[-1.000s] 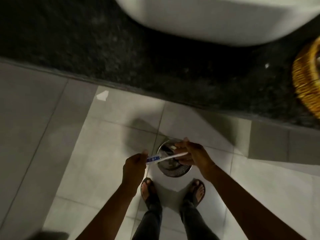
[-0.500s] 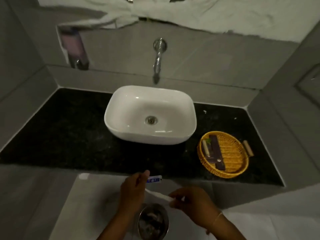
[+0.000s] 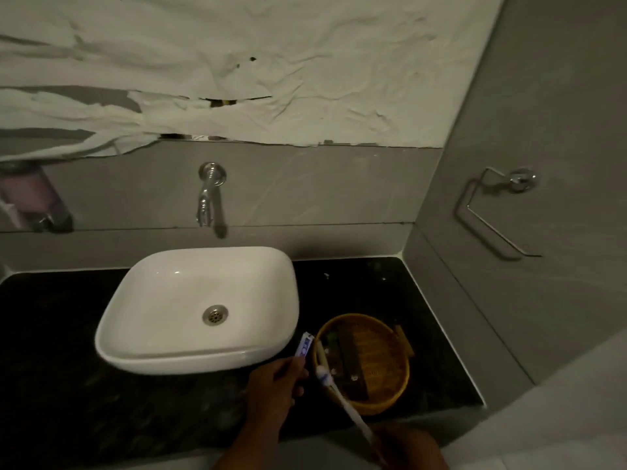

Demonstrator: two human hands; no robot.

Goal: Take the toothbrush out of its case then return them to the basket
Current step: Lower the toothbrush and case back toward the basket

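Reaching over the basket (image 3: 393,401) rim, right hand (image 3: 412,447) grips toothbrush (image 3: 342,400); left hand (image 3: 271,388) clamps case (image 3: 304,346).

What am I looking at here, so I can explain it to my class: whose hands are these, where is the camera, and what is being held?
There is no machine: a person works with bare hands, and one wide-angle camera on their head looks down at a bathroom counter. On it stand a white sink and a yellow woven basket with some dark items inside. The left hand holds a small blue-and-white packet, probably the toothbrush's case. The right hand, at the bottom edge, holds a white toothbrush, its head reaching over the basket's rim. Neither is in the basket yet.
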